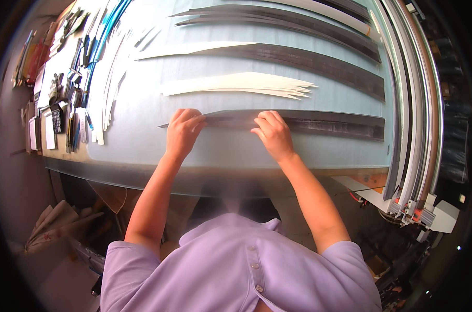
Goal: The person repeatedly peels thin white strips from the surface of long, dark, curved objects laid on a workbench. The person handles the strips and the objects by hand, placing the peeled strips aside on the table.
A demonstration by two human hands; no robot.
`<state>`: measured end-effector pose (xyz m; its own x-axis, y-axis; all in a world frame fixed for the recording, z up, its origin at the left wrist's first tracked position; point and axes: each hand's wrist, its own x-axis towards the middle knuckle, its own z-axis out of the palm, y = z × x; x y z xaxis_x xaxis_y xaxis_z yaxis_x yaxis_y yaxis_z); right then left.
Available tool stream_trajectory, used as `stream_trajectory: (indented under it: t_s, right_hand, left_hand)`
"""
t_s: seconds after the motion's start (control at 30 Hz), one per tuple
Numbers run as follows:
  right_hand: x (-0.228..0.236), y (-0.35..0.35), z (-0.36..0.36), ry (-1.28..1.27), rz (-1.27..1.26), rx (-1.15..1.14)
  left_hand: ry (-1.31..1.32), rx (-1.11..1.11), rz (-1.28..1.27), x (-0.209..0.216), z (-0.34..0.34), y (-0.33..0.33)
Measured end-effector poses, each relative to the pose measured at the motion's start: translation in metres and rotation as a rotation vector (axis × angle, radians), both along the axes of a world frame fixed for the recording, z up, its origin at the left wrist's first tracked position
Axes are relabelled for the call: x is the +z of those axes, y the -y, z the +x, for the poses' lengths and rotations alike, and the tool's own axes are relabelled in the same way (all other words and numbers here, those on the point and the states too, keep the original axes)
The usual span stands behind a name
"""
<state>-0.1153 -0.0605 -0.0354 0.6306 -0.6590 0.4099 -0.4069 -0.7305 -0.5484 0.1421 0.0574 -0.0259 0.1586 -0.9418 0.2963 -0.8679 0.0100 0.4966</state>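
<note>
A long, dark, flat strip stack (335, 125) lies across the near part of the table, narrowing to a point on the left. My left hand (183, 131) is closed on it close to that pointed end, fingers curled over the edge. Farther right along the same stack, my right hand (274, 134) pinches its edge between thumb and fingers. Whether it is one folded strip or several layers, I cannot tell. Just beyond my hands lies a fan of cream-white pointed strips (236, 85), their tips spread to the right.
More dark strips (319, 61) lie farther back, one with a white end at left. Along the left are tools, a calculator (57, 118) and white offcuts (113, 101). A metal rail machine (410, 104) borders the right side. The table's front edge (142, 179) curves nearby.
</note>
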Motion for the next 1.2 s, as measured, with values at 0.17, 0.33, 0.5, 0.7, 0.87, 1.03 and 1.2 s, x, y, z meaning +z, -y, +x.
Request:
stream_trajectory:
  t_s: [0.17, 0.33, 0.5, 0.7, 0.87, 1.03, 1.2]
  right_hand:
    - [-0.002, -0.003, 0.001, -0.096, 0.073, -0.031]
    - [0.002, 0.005, -0.001, -0.136, 0.015, 0.066]
    - [0.015, 0.007, 0.004, -0.172, -0.298, 0.037]
    - [0.075, 0.012, 0.007, 0.013, -0.499, -0.041]
    - [0.086, -0.047, -0.003, -0.008, -0.491, 0.013]
    - [0.025, -0.1, -0.022, -0.081, -0.119, 0.079]
    - [0.017, -0.049, -0.006, 0.037, -0.099, -0.103]
  left_hand:
    - [0.009, -0.006, -0.006, -0.008, 0.007, -0.014]
    - [-0.049, -0.112, 0.028, -0.006, 0.023, -0.011]
    - [0.176, -0.167, -0.14, 0.014, 0.023, -0.004]
    - [0.208, -0.198, -0.363, 0.052, 0.014, -0.007]
    - [0.217, -0.16, -0.341, 0.047, 0.003, -0.054]
    - [0.243, -0.25, -0.166, -0.004, -0.001, -0.111]
    - [0.203, -0.315, -0.023, -0.03, -0.011, -0.128]
